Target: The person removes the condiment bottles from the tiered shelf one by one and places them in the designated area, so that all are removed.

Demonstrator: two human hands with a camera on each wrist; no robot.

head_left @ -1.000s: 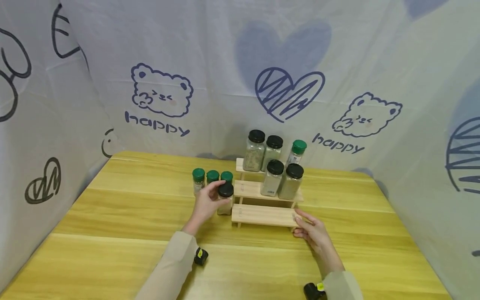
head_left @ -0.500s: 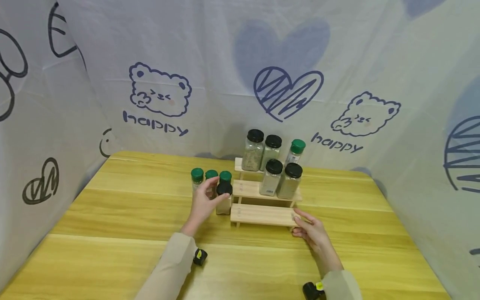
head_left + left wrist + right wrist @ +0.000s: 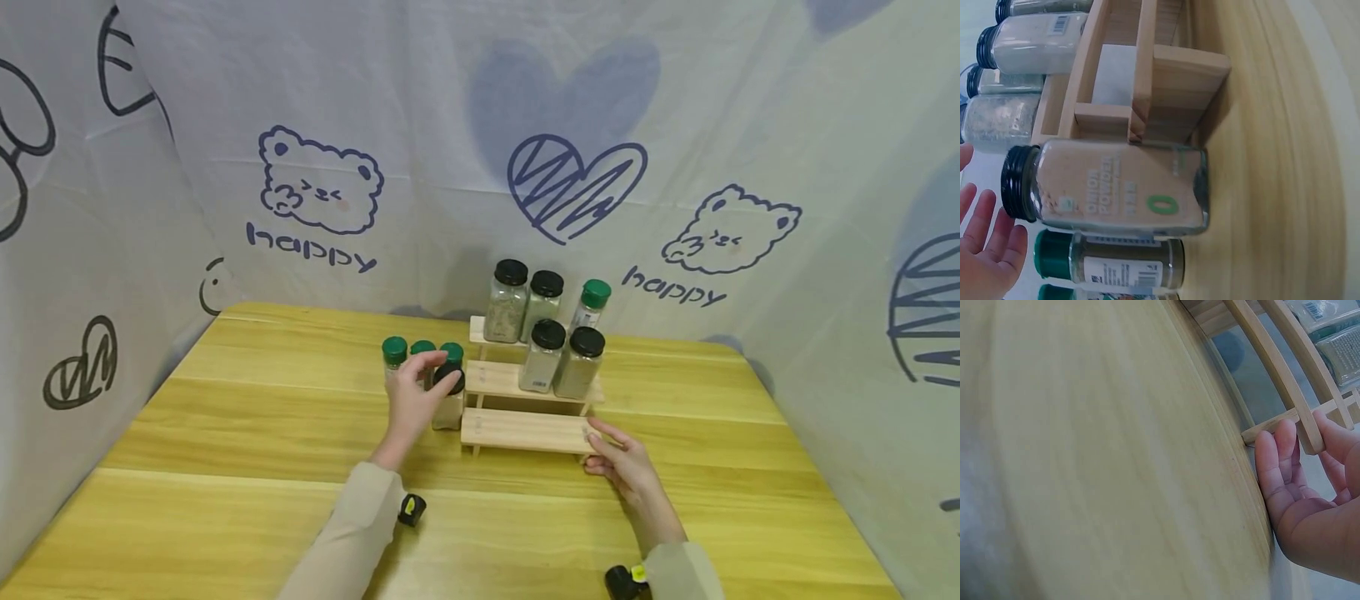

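Observation:
My left hand [image 3: 409, 410] is beside a square glass jar [image 3: 1122, 186] with a black lid, labelled onion powder. In the left wrist view its fingers are spread a little apart from the lid [image 3: 1019, 183]. The jar stands upright on the table, close to the left end of the three-step wooden rack [image 3: 525, 429]. My right hand [image 3: 632, 473] holds the right end of the lowest step, thumb above and fingers beneath. That bottom step carries nothing. Two black-lidded jars [image 3: 543, 358] stand on the middle step, toward its right.
The top step holds two black-lidded jars [image 3: 506, 304] and a green-capped bottle [image 3: 591, 308]. Left of the rack, behind my left hand, stand three green-capped bottles [image 3: 394, 354]. A printed cloth [image 3: 450, 217] hangs behind the wooden table [image 3: 247, 417].
My left fingers have come away from the black lid of the onion powder jar, which stays by the rack. The right hand keeps its hold on the bottom step.

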